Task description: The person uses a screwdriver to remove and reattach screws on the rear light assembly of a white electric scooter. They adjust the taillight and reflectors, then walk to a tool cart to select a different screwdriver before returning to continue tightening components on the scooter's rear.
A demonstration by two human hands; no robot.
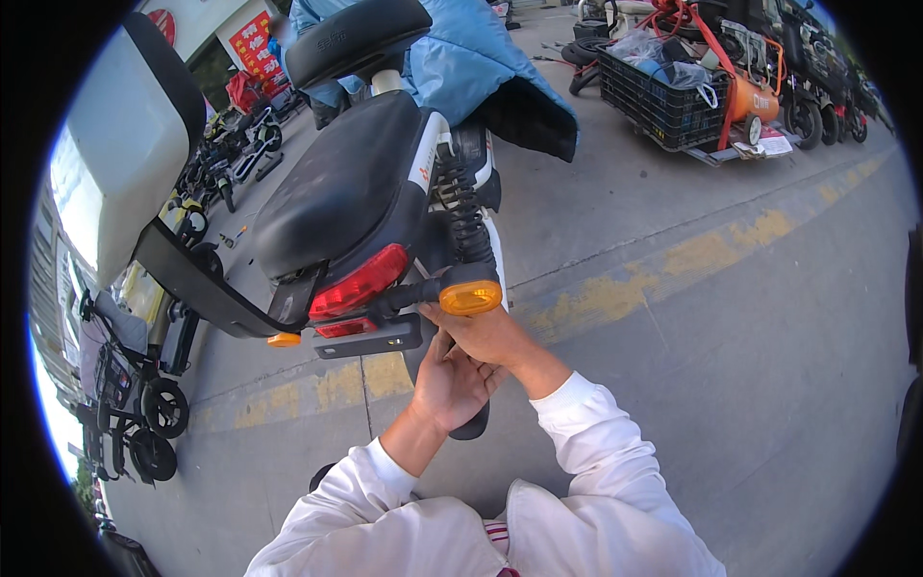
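A scooter's rear end stands in front of me, with a black seat (pixel 336 183), a red tail light (pixel 361 282) and an amber turn signal (pixel 470 297) on a black stalk. My right hand (pixel 490 337) reaches in just beneath the turn signal, its fingertips close to the stalk. The lamp and the hand itself hide most of its fingers. Below it, my left hand (pixel 448 389) is turned palm up with fingers apart, and nothing shows in its palm. Both hands are close together beside the rear fender. A black coil shock absorber (pixel 467 212) rises above them.
A white-and-black backrest or box (pixel 135 144) juts up on the left on a black bracket. A light blue quilted cover (pixel 481 67) drapes the scooter's front. A black crate (pixel 663 101) and an orange tank (pixel 752 99) sit at far right; parked bikes (pixel 144 413) line the left.
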